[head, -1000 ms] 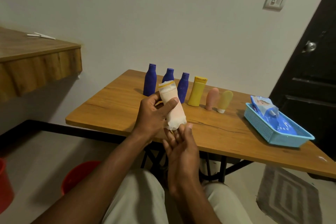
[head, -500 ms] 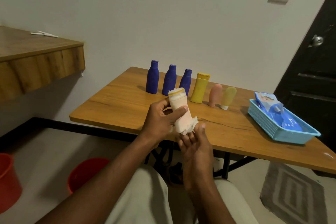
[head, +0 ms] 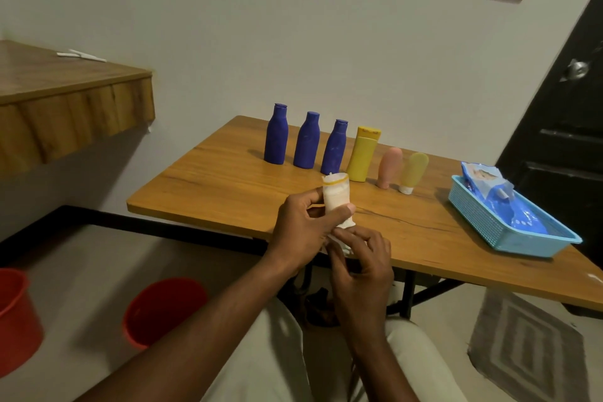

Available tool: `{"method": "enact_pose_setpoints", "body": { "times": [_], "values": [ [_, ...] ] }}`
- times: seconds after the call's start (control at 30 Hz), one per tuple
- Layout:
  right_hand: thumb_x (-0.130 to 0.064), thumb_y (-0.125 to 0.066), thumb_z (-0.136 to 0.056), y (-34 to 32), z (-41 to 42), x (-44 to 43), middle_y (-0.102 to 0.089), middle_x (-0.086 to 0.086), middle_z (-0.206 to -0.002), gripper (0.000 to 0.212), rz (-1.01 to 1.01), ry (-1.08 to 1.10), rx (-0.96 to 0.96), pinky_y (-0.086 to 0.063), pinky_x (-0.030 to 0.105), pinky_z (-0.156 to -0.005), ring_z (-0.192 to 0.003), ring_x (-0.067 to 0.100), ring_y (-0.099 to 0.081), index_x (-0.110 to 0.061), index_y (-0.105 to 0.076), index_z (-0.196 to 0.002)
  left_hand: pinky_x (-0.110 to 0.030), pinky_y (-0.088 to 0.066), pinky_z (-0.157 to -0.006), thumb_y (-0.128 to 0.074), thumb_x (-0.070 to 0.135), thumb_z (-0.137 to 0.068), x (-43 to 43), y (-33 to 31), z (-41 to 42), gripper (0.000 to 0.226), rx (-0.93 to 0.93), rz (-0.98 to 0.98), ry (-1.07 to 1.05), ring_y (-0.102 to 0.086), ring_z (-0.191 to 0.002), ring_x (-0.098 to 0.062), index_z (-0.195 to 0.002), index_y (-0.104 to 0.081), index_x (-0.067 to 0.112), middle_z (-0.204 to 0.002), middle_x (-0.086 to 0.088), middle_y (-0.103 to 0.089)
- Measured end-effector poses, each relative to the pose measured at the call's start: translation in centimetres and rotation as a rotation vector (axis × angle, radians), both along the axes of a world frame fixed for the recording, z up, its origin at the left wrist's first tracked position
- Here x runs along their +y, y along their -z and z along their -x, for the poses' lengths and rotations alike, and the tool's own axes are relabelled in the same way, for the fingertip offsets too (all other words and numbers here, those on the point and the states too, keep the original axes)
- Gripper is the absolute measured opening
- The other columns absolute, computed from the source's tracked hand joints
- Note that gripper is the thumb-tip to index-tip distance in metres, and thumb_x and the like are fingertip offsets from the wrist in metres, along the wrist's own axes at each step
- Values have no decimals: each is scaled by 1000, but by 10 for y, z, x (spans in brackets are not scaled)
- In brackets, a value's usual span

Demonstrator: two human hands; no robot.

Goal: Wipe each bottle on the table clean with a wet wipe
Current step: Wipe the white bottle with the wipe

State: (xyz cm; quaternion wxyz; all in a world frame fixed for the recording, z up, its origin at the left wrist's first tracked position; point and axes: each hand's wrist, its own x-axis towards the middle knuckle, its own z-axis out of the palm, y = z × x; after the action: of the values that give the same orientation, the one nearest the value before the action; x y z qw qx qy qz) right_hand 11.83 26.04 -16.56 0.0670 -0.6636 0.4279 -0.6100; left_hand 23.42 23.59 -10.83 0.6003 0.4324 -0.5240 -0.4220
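- Wooden table [head: 228, 186] was set against white wall [head: 293, 26]; black door [head: 561, 127] at right.
- Pale bottle [head: 336, 196] was gripped by left hand [head: 300, 232]; wipe [head: 346, 223] was pinched at its base by right hand [head: 362, 268].

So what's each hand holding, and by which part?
Left hand grips the bottle round its middle; right hand pinches the wipe at the bottle's lower end.
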Motion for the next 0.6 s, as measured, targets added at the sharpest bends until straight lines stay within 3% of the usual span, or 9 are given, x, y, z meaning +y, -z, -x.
{"method": "enact_pose_setpoints", "body": {
  "times": [0.2, 0.33, 0.47, 0.6],
  "values": [
    [3, -82, -80, 20, 13, -7, -66, -4, -102, 27, -47, -32, 29, -57, 33, -71, -97, 8, -64, -15, -71, -97, -28, -63, -76, -81, 26, -88, -3, -2, -7, 33, -17, 35, -116, -74, -96, -4, -118, -73, 18, -106, 5, -78],
    [-2, -78, -86, 18, 19, -9, -70, -9, -107, 22, -107, -17, -100, -61, 35, -79, -106, 8, -67, -16, -73, -102, -30, -64, -78, -82, 28, -88, -3, -5, -8, 35, -30, 39, -103, -74, -99, -7, -120, -72, 18, -108, 5, -77],
    [-9, -74, -92, -2, 10, 4, -76, -16, -101, 21, -297, -98, -441, -59, 19, -81, -101, 2, -71, -24, -74, -107, -40, -65, -83, -82, 29, -87, -5, -4, -8, 38, -11, 19, -117, -75, -101, -12, -121, -72, 15, -109, 3, -78],
    [-9, -67, -97, -23, 6, 6, -78, -6, -107, 25, -595, -221, -950, -60, 24, -75, -96, 9, -76, -21, -73, -118, -44, -65, -84, -83, 28, -87, -5, -5, -7, 41, -8, 24, -102, -75, -102, -13, -123, -72, 14, -111, 1, -78]
  ]
}}
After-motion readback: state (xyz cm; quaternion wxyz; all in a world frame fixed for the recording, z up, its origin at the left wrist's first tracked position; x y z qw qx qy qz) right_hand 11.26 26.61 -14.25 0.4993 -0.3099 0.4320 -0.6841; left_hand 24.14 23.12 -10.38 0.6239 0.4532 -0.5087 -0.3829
